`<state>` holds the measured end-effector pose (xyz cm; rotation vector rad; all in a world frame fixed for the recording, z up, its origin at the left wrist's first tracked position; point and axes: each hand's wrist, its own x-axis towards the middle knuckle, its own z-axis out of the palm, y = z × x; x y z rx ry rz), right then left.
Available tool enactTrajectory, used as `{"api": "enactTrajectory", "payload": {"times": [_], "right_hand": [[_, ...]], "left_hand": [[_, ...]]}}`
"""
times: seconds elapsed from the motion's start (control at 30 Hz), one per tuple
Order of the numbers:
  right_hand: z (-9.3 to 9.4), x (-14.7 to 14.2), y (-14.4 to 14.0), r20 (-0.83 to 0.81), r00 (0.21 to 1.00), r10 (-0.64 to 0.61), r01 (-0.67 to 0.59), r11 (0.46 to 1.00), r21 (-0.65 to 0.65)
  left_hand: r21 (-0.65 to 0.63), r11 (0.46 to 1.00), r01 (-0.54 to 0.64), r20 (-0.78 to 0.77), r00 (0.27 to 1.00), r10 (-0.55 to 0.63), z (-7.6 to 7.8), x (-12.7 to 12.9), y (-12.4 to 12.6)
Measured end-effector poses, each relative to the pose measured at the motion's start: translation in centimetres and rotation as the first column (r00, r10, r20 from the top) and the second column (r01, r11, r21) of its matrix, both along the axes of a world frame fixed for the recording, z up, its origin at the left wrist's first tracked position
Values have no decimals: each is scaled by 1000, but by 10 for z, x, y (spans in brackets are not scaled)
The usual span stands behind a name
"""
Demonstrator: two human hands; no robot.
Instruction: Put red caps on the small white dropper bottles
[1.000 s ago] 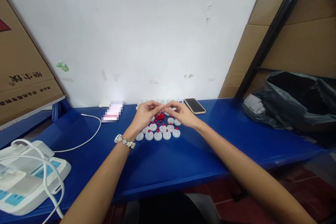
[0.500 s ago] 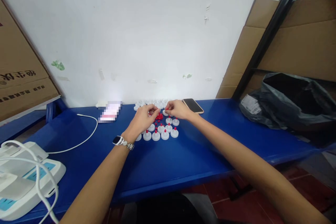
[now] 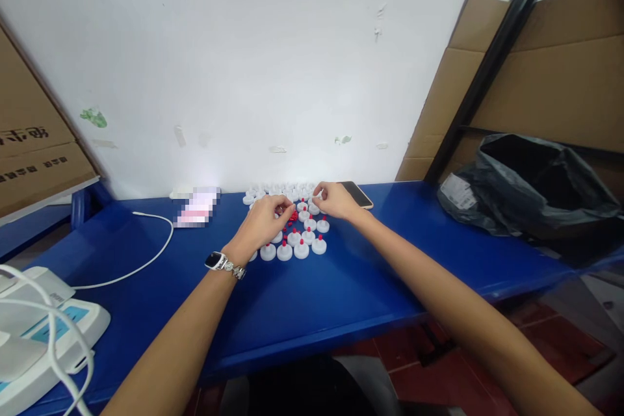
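Note:
My left hand [image 3: 269, 220] is closed in a pinch above a small pile of red tips [image 3: 293, 216]. Whatever sits between its fingertips is too small to make out. My right hand [image 3: 336, 200] has its fingers curled down onto a white round cap [image 3: 314, 208] at the right of the group. Around both hands stand several white round caps with red tips on top, such as the front right cap [image 3: 318, 246] and the front middle cap [image 3: 285, 251]. My left hand hides part of the group.
More white caps [image 3: 249, 197] crowd the back against the wall. A phone [image 3: 358, 195] lies behind my right hand. On the blue table [image 3: 312, 302] are a white cable [image 3: 160, 244] and a power strip [image 3: 95, 322] at left, and a dark plastic bag [image 3: 492, 201] at right.
My right hand has moved slightly right, off a red-tipped cap and onto another white cap. My left hand stays pinched by the red pile. The whole view has shifted a little.

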<state>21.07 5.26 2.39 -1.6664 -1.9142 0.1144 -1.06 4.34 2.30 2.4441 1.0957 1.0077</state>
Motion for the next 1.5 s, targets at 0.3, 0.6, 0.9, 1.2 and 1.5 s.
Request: {"api": "enactTrajectory", "payload": {"times": [0.3,0.6,0.9,1.2,1.5], "right_hand": [[-20,4,1,64,996,-58,55,997,44],[-9,-21,-32,-226,928,295,-251,946,203],[-10,-30,-37,-292,923,250,-192,958,211],[-9,-30,-44,-338,884,325,-248,936,250],[-11,-38,-52,-475,840,261,-203,964,172]], "left_hand": [[47,999,-2,-62,998,5,-3,2,6],[70,997,-12,-294,955,32,-8,-3,24],[119,993,2,-348,937,40,-10,12,20],[-112,989,99,152,985,-82,2,3,5],[-362,884,295,574,818,-38,-1,15,-6]]}}
